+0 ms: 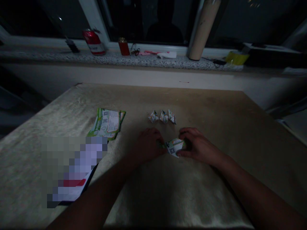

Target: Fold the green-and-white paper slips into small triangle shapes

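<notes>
Between my two hands, low over the table, is a small piece of printed packaging (pixel 175 146), white and green with a dark square code on it. My right hand (pixel 198 145) pinches its right side, thumb below and fingers above. The curled fingers of my left hand (pixel 148 145) close around its left end, where a bit of green shows. Just beyond my hands stand three small folded shapes (pixel 164 117) of similar printed material, side by side in a row. Farther left lie flat green-and-white printed packets (pixel 107 123), partly stacked.
A lit tablet (pixel 74 191), partly pixelated, lies near my left forearm on the cloth-covered table (pixel 203 195). Along the speckled windowsill (pixel 144 61) stand a red can (pixel 94 43), a smaller red container (pixel 124 47), a tall tan cylinder (pixel 203 32) and a yellow item (pixel 237 58).
</notes>
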Demonstrator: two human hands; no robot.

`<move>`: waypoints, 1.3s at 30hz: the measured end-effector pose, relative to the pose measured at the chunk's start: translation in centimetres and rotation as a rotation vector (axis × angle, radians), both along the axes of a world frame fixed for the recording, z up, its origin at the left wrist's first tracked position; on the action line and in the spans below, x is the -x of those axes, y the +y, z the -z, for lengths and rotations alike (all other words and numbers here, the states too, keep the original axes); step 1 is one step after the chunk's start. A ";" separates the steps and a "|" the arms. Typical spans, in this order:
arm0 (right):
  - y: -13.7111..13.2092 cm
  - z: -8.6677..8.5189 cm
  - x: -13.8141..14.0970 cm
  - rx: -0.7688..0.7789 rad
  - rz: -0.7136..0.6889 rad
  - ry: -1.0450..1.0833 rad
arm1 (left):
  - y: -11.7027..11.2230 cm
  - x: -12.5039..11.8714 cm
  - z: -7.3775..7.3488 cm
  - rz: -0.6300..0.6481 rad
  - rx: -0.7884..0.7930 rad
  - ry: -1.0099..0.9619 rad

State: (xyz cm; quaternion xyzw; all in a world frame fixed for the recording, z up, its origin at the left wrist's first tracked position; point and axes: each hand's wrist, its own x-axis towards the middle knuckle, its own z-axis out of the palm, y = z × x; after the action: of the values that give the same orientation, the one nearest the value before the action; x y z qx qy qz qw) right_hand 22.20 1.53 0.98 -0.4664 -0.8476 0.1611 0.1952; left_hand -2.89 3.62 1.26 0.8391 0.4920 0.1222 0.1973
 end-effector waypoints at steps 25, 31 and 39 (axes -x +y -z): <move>0.0 -0.2 -1.0 -0.003 -0.036 0.007 | -0.2 0.2 0.1 -0.011 -0.006 -0.033; -0.1 -0.3 -0.8 0.002 -0.032 0.002 | -0.6 -0.1 0.6 0.082 -0.044 -0.073; -0.1 -0.1 -0.6 -0.002 -0.063 0.007 | -2.0 -1.9 0.9 0.146 -0.104 -0.141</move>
State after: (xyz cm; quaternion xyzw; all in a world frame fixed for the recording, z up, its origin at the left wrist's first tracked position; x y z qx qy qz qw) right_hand 22.84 1.41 1.12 -0.4390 -0.8613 0.1677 0.1934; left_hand -0.99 1.66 0.41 0.8712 0.4072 0.1916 0.1962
